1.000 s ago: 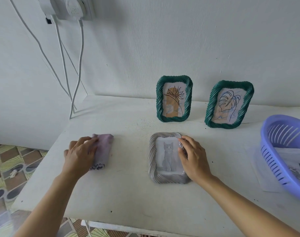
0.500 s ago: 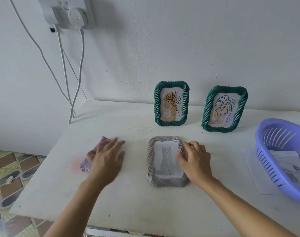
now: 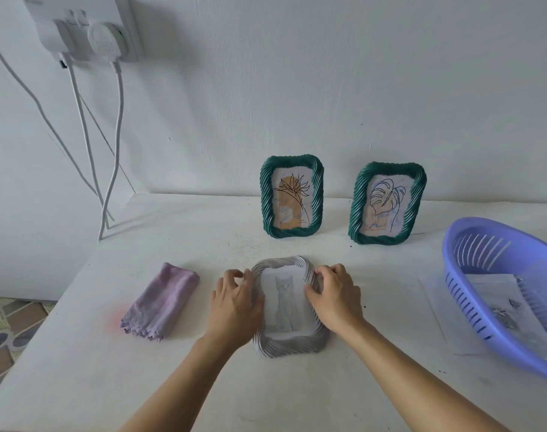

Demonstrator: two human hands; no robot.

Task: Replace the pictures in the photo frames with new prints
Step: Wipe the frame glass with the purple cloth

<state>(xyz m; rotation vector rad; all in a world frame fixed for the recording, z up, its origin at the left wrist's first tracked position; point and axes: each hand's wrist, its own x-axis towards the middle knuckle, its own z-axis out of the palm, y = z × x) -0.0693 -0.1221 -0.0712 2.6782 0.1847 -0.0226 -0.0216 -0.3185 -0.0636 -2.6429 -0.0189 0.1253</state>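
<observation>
where it is: the grey frame (image 3: 292, 343) lies flat, face up, on the white table (image 3: 203, 385), right in front of the person, between the purple cloth (image 3: 161, 304) and the blue basket (image 3: 462, 302)

hands: left hand (image 3: 235, 310) is curled over the frame's left edge, right hand (image 3: 334, 302) over the right edge, so both grip it by the long sides

looks: chunky twisted-rope moulding, pale grey, rounded corners, portrait shape. There's a faded cat print (image 3: 284, 299) in the window. Can't tell if there's glass over it

weight: I'd guess light, since it looks like moulded plastic or resin rather than wood

stiffness: the border should be rigid, the print inside is thin paper and will crease easily

grip: those ridges give the fingers plenty of bite, so slipping isn't the worry

where to hold: by the two long sides like now, then flip it over. I assume the backing and tabs are underneath, but they're hidden here

fragile bits: a front pane if it has one, plus whatever tabs or stand sit on the back

the others: two green frames, one with a flower drawing (image 3: 292, 197) and one with a leaf drawing (image 3: 387, 203), stand upright near the wall

new prints: some sheets (image 3: 496, 304) sit in and under the basket, too blurry to read
</observation>
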